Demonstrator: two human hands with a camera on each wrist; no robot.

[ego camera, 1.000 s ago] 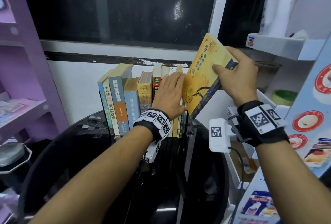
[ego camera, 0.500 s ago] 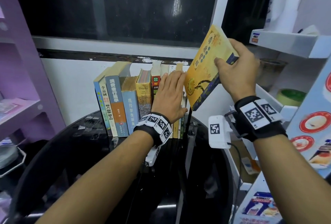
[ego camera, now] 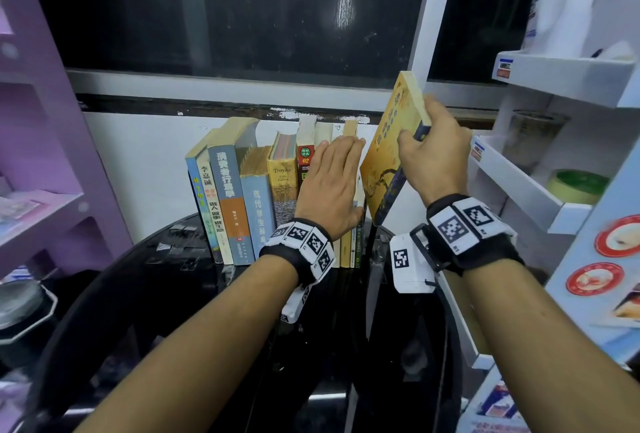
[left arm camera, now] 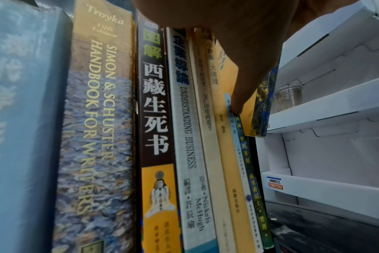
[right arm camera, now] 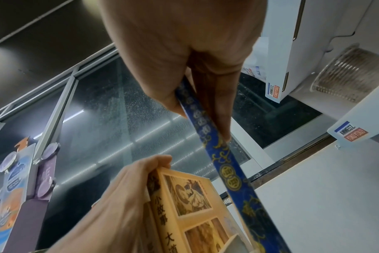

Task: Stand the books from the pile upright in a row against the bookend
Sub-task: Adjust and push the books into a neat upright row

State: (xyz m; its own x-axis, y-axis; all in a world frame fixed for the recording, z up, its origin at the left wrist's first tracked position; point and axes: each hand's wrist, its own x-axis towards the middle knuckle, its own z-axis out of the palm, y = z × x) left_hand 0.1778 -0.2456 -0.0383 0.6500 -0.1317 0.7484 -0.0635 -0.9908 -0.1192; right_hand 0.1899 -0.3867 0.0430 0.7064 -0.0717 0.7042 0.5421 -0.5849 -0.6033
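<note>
A row of upright books stands at the back of a black round table, against the wall. My left hand lies flat with straight fingers on the spines at the row's right end; in the left wrist view its thumb touches a thin book there. My right hand grips a yellow book by its blue spine, thumb on one side, fingers on the other. That book hangs tilted in the air just right of the row, its lower corner above a thin black upright.
A white shelf unit stands close on the right, holding a clear cup and a roll of tape. A purple shelf is on the left. A dark window runs behind the books.
My right hand has turned the yellow book more upright and brought it closer to the row's right end. My left hand has stayed flat on the spines.
</note>
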